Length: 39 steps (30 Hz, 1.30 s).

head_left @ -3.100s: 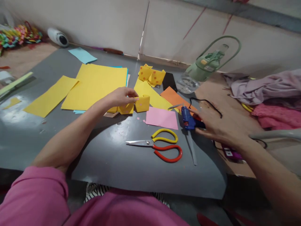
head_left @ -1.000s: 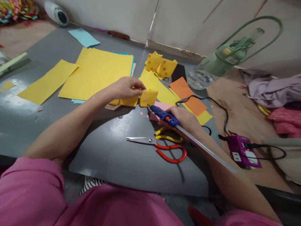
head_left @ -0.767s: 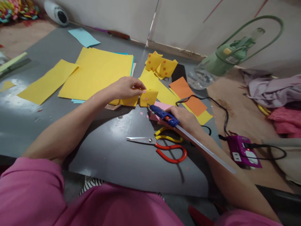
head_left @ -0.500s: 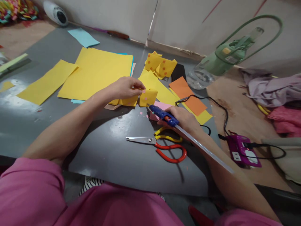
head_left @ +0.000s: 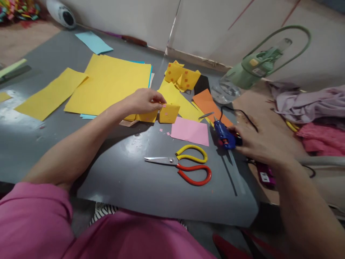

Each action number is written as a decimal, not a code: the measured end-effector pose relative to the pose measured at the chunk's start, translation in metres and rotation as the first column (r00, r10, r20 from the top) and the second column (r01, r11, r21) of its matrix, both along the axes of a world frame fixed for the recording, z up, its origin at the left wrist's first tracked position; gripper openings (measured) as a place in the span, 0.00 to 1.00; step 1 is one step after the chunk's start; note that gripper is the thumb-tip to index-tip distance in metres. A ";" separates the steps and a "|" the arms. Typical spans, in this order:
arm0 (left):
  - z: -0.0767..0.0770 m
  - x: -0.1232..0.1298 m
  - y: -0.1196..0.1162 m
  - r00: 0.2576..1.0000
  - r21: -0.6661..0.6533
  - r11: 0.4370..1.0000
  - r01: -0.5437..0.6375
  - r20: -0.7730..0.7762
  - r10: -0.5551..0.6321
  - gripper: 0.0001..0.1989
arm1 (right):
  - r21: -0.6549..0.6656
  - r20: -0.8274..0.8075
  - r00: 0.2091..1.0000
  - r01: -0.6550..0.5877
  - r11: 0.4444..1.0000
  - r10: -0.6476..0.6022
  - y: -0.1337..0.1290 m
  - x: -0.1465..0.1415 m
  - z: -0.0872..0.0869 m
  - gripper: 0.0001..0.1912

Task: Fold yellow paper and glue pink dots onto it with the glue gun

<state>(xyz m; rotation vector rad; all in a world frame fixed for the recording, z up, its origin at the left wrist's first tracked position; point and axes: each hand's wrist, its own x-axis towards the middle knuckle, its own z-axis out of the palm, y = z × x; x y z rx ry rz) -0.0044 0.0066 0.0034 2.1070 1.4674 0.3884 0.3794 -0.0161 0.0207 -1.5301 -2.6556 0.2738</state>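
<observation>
My left hand (head_left: 147, 100) pinches the top edge of a small folded yellow paper piece (head_left: 169, 114) with pink squares on it. Out to the right, my right hand (head_left: 249, 140) grips a blue glue gun (head_left: 225, 136), its nozzle pointing up and left near the orange paper (head_left: 207, 102). A clear glue stick trails from the gun's back. Between the hands lies a pink paper (head_left: 190, 131), with small pink bits beside it. Scissors (head_left: 172, 161) with one yellow and one red handle rest nearer to me, blades toward the left. Tweezers (head_left: 206, 115) lie by the orange paper.
Large yellow sheets (head_left: 113, 82) are stacked at the left middle. Behind, a yellow piece with orange dots (head_left: 183, 76) stands upright. A green-topped bottle (head_left: 250, 70) is at the back right. A purple power socket (head_left: 265, 175) sits beyond the table's right edge.
My right hand has drawn the glue gun away from the small yellow piece, to the right. The pink paper and the scissors' handles are now uncovered. My left hand has stayed in place.
</observation>
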 end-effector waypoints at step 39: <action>-0.001 0.001 0.002 1.000 -0.002 1.000 0.026 0.003 -0.026 0.18 | -0.211 0.178 0.984 0.028 0.977 0.011 -0.011 -0.206 -0.023 0.08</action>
